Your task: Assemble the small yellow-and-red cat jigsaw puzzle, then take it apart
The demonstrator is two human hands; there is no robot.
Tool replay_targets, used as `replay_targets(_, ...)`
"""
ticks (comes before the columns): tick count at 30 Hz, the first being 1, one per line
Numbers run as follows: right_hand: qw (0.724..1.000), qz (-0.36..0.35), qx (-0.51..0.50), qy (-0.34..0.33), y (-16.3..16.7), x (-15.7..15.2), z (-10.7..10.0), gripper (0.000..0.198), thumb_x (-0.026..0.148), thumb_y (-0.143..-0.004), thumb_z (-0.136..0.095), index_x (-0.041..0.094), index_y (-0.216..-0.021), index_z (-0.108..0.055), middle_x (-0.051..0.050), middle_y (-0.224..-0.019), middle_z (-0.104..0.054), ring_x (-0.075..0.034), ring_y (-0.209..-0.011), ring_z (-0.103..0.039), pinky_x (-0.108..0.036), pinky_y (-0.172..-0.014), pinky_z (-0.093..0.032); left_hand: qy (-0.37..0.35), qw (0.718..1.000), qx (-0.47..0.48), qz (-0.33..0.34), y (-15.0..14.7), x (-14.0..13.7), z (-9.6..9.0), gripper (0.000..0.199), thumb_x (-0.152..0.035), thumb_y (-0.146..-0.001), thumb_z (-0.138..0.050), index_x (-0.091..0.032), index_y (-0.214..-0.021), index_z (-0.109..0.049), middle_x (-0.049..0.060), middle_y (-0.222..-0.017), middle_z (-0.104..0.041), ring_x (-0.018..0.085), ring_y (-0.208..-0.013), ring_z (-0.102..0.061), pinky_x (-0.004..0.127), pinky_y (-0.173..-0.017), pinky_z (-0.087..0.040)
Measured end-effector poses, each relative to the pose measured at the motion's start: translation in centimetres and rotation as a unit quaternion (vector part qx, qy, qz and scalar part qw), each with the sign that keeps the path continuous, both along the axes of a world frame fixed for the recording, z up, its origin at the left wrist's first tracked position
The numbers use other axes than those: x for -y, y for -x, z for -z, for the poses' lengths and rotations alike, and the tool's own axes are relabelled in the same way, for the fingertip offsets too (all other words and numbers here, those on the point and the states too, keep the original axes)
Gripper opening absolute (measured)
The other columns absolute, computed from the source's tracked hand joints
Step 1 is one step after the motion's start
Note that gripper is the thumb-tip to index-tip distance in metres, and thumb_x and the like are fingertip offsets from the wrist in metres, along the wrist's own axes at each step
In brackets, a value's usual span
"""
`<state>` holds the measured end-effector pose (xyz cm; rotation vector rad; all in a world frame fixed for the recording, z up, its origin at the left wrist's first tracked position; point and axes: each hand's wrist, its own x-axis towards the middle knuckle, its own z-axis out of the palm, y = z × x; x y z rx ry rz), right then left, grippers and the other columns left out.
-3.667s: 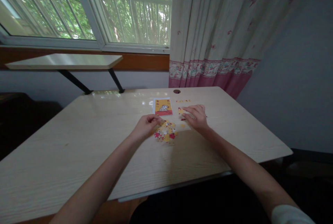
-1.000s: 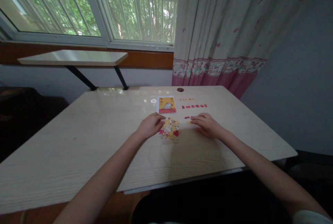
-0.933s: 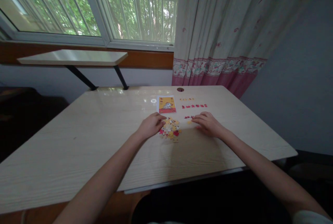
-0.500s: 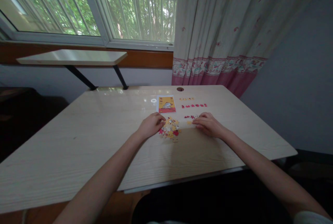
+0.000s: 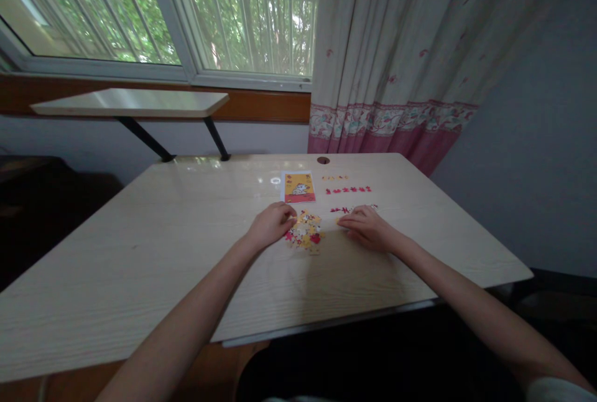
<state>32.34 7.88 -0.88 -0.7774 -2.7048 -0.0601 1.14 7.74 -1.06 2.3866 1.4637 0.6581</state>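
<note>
A heap of small jigsaw pieces (image 5: pixel 305 231), mostly yellow, white and red, lies between my hands. My left hand (image 5: pixel 273 224) rests against the heap's left edge, its fingers loosely bent with a small gap to the thumb; I see nothing held in it. To the right, my right hand (image 5: pixel 368 228) is low over the table, its fingertips together on a small yellow jigsaw piece (image 5: pixel 338 220), which they partly cover. Just beyond that hand runs a row of red and white pieces (image 5: pixel 344 210), partly hidden by the fingers.
Farther back are a row of red pieces (image 5: pixel 349 190) and a row of yellow pieces (image 5: pixel 334 177). A picture card (image 5: pixel 299 187) with a white animal on yellow and red lies behind the heap. A raised shelf (image 5: pixel 135 103) stands on the table's (image 5: pixel 163 265) back left.
My right hand has shifted slightly left and toward me, onto the yellow piece, uncovering more of the red and white row's right end. My left hand has stayed put.
</note>
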Motion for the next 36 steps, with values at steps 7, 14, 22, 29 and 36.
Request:
replay_targets(7, 1.0, -0.001, 0.004, -0.002, 0.5, 0.1, -0.1, 0.032, 0.03, -0.089, -0.042, 0.02, -0.115, -0.059, -0.006, -0.113, -0.064, -0.022, -0.098, -0.049, -0.038, -0.082, -0.037, 0.026, 0.998, 0.062, -0.003, 0.0, 0.0, 0.0, 0.013, -0.026, -0.075, -0.055, -0.015, -0.077, -0.062, 0.004, -0.078, -0.06, 0.015, -0.07, -0.053, 0.026, -0.065, -0.04)
replay_targets(14, 0.999, -0.003, -0.023, -0.043, 0.3, -0.9, -0.1, 0.029, 0.029, -0.089, -0.044, 0.022, -0.112, -0.06, -0.007, -0.112, -0.064, -0.021, -0.095, -0.051, -0.037, -0.081, -0.037, 0.152, 0.931, 0.324, -0.069, -1.0, 0.1, -0.5, 0.013, -0.028, -0.067, -0.062, -0.014, -0.067, -0.06, 0.0, -0.059, -0.057, 0.008, -0.05, -0.041, 0.021, -0.05, -0.031)
replay_targets(22, 0.992, -0.036, -0.107, -0.061, 5.9, -0.8, -2.6, 0.028, 0.035, -0.089, -0.047, 0.02, -0.108, -0.061, -0.006, -0.094, -0.068, -0.018, -0.085, -0.055, -0.033, -0.078, -0.039, 0.292, 0.797, 0.526, -0.051, -3.0, 1.7, -2.5, 0.022, -0.027, -0.052, -0.076, -0.014, -0.063, -0.061, -0.001, -0.057, -0.06, 0.008, -0.051, -0.049, 0.02, -0.052, -0.038)
replay_targets(29, 0.978, -0.041, -0.189, -0.074, 8.1, -0.8, -1.2, 0.022, 0.036, -0.086, -0.053, 0.022, -0.096, -0.066, -0.004, -0.082, -0.068, -0.016, -0.077, -0.055, -0.031, -0.073, -0.039, 0.296, 0.822, 0.487, -0.009, -2.9, 1.9, -2.2, 0.029, -0.033, -0.049, -0.08, -0.013, -0.061, -0.062, 0.001, -0.059, -0.064, 0.01, -0.054, -0.054, 0.023, -0.056, -0.043)
replay_targets(36, 0.975, 0.019, -0.204, -0.086, 7.0, -1.0, -1.1, 0.022, 0.041, -0.084, -0.055, 0.026, -0.091, -0.069, -0.003, -0.078, -0.067, -0.016, -0.075, -0.054, -0.032, -0.073, -0.04, 0.288, 0.834, 0.47, -0.002, -2.9, 1.6, -1.7, 0.029, -0.037, -0.058, -0.075, -0.013, -0.07, -0.064, 0.002, -0.067, -0.064, 0.011, -0.061, -0.056, 0.025, -0.062, -0.044)
